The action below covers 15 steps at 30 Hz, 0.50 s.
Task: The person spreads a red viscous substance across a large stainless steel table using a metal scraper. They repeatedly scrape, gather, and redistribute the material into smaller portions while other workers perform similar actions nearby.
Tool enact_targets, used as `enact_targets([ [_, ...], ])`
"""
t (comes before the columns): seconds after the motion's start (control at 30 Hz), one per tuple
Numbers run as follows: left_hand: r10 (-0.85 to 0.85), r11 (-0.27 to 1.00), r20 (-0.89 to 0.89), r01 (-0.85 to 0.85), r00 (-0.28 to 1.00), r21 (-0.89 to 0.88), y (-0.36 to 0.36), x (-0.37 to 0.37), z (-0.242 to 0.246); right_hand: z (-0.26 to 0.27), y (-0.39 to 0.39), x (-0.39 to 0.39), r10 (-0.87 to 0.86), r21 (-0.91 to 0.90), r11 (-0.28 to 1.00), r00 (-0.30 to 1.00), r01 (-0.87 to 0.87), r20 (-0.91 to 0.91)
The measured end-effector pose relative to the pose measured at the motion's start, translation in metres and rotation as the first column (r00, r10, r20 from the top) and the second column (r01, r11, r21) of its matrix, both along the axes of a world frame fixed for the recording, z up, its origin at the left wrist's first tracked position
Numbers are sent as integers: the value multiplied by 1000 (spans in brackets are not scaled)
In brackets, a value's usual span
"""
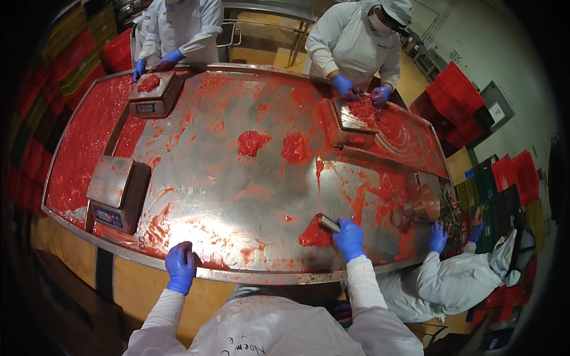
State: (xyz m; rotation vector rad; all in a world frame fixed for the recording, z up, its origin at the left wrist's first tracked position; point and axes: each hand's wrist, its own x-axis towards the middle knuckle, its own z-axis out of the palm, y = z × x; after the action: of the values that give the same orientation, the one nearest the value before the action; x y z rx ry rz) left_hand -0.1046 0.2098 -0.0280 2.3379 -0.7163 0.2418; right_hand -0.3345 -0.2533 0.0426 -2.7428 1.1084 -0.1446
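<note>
In the head view, my right hand (pixel 349 238), in a blue glove, is closed around a short metal cylinder (pixel 328 223), whose far end touches a lump of wet red meat (pixel 314 234) on the steel table (pixel 267 196). My left hand (pixel 181 265), gloved too, rests at the near rim with its fingers curled; a dark part shows at its fingertips, and whether it holds anything cannot be told. A pair of scissors (pixel 141 242) lies left of it, only the handle loops plain. Two more red lumps (pixel 253 143) (pixel 295 147) lie mid-table.
A bare-topped scale (pixel 110 182) stands at the left. Two co-workers across the table handle red meat on scales (pixel 153 91) (pixel 354 122). Another person's gloved hand (pixel 438 237) is at the right end, near a metal container (pixel 425 202). Red crates (pixel 454 95) are stacked beyond.
</note>
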Motion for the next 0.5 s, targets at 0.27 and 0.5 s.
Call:
enact_targets([
  [0.27, -9, 1000, -11, 9, 1000, -5, 6, -6, 3, 0, -53, -35, -159, -121, 974, 961, 190, 228],
  [0.5, -41, 999, -81, 39, 996, -23, 4, 0, -1, 1, -71, -59, -462, -115, 885, 881, 451, -98],
])
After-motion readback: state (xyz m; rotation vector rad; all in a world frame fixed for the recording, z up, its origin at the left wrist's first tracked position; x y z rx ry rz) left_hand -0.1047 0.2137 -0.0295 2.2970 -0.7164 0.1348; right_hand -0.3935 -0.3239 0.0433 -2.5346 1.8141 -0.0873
